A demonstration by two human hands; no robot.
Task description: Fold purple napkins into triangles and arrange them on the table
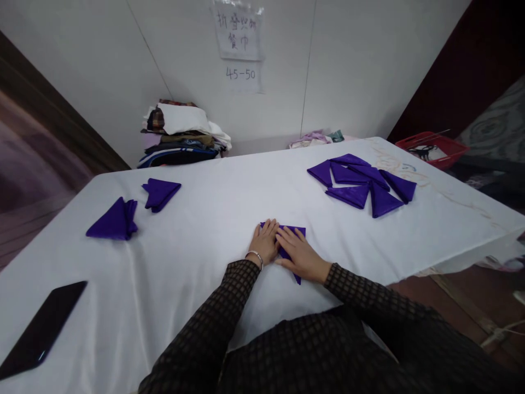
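A purple cloth napkin (pixel 298 230), folded into a triangle, lies on the white-covered table (pixel 213 208) in front of me. Flat across its left part rests my left hand (pixel 266 241), fingers stretched out and a bracelet at the wrist. My right hand (pixel 301 254) presses flat on the middle of the same napkin, its fingers spread and touching the left hand. Both palms hide much of the cloth; its top right corner and lower tip show.
Several folded purple napkins (pixel 353 174) lie grouped at the right. Two looser purple napkins, one nearer (pixel 112 220) and one farther (pixel 161 193), sit at the left. A black phone-like slab (pixel 43 328) is front left. Stacked clothes (pixel 184 134) and a red basket (pixel 447 153) stand beyond.
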